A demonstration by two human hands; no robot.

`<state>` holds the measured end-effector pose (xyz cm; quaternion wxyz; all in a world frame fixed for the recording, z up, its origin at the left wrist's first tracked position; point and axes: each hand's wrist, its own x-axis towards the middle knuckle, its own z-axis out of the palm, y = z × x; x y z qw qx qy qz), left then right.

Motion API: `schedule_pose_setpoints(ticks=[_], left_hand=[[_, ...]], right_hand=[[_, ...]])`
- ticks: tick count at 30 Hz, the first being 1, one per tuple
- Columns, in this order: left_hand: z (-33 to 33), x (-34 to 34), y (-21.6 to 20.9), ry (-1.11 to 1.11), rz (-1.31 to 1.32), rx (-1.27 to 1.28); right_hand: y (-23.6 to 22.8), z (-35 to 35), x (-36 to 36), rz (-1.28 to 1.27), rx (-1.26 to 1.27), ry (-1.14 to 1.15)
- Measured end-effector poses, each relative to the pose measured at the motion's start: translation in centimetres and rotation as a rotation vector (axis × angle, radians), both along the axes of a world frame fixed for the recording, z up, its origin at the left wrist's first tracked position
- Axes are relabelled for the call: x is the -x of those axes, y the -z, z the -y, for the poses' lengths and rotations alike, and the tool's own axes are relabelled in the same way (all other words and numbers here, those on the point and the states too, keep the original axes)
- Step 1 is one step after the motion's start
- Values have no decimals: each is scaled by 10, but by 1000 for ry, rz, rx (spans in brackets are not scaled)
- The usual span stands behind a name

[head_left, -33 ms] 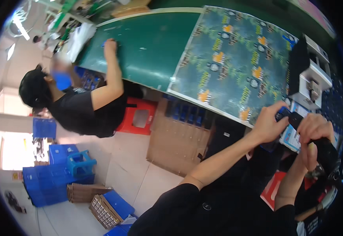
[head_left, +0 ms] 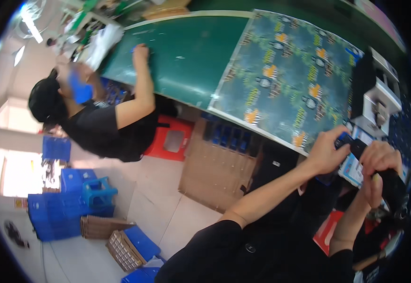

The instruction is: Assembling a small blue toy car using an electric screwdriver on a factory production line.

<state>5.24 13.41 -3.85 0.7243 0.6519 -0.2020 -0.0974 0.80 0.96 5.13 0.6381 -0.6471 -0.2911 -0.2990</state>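
My left hand is closed around a small blue-and-black part by the front edge of the table, at the right. Beside it, my right hand grips a thick black hand-held tool. The tool's dark end points at the small part and lies close to it; whether they touch, I cannot tell. Below both hands lies a white and light-blue printed box or sheet. My fingers hide much of the part and of the tool's grip.
A patterned mat covers the table's right half, with a white-and-black bench device at its right end. A co-worker sits at the green tabletop, on a red stool. Blue crates and a cardboard box stand below.
The whole view has shifted slightly, so most things sit a little further right. Both hands keep the same hold, and their position against the table looks nearly unchanged.
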Motion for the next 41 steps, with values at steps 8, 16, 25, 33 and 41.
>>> schedule_pose_setpoints(ticks=[8, 16, 25, 33, 41], left_hand=[[4, 7, 2, -41, 45, -14], [6, -5, -8, 46, -506, 382], [-34, -27, 23, 280, -819, 730], [-25, -26, 21, 502, -796, 846], [-26, -16, 12, 377, -543, 490]], right_hand=[[11, 18, 17, 35, 43, 46], [14, 77, 63, -15, -72, 258], [37, 60, 41, -247, -384, 526], [33, 71, 53, -227, -407, 519], [33, 72, 52, -231, -436, 522]])
